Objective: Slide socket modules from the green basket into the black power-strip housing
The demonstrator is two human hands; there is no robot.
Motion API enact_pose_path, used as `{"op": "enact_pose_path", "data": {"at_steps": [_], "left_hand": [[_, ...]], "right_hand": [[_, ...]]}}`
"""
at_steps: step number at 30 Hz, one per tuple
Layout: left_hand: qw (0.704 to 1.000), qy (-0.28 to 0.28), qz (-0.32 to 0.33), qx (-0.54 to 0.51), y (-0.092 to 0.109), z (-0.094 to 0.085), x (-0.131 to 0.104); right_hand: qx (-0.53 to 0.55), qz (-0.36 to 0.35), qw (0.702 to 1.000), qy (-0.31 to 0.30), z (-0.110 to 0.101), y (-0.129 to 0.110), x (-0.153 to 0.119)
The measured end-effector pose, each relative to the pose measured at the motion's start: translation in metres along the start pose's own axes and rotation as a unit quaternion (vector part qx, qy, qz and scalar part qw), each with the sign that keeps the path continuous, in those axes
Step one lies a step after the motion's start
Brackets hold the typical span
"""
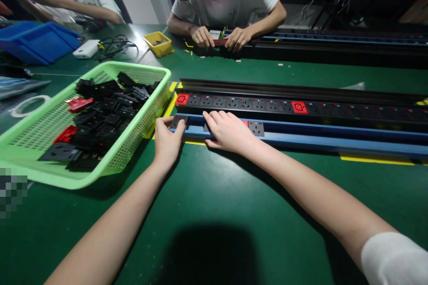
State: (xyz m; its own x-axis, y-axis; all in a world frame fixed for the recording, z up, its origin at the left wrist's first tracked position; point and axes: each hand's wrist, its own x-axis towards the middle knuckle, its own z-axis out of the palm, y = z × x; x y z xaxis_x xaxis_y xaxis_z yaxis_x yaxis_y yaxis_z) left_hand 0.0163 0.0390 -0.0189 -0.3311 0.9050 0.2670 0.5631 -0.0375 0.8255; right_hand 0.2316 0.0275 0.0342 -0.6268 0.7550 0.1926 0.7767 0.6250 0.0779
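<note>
My left hand [168, 141] pinches a black socket module [179, 122] at the left end of a long blue channel rail [301, 139]. Thumb and fingers close on the module from its sides. Over the same rail, a little to the right, lies my right hand [229, 131], its fingers bent across the channel and covering part of another black module. What is beneath its palm is hidden. Just right of that hand, a black socket module [256, 128] sits in the rail, with a sliver of a red one beside it.
Left of the rail stands a green basket [133, 160] of loose black and red modules. Behind the rail lies a black power strip [220, 102] with sockets. Across the table a co-worker's hands [239, 38] handle a part. A yellow bin [159, 44] and blue bin [43, 44] stand farther back.
</note>
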Motion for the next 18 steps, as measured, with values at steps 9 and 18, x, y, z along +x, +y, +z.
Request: {"op": "enact_pose_path", "data": {"at_steps": [9, 18], "left_hand": [[0.999, -0.004, 0.001, -0.045, 0.002, -0.001, 0.002], [0.997, -0.055, 0.062, -0.006, 0.014, -0.002, -0.007]], "right_hand": [[0.004, 0.000, 1.000, -0.009, -0.001, 0.001, 0.001], [0.004, 0.001, 1.000, -0.009, -0.002, 0.000, 0.001]]}}
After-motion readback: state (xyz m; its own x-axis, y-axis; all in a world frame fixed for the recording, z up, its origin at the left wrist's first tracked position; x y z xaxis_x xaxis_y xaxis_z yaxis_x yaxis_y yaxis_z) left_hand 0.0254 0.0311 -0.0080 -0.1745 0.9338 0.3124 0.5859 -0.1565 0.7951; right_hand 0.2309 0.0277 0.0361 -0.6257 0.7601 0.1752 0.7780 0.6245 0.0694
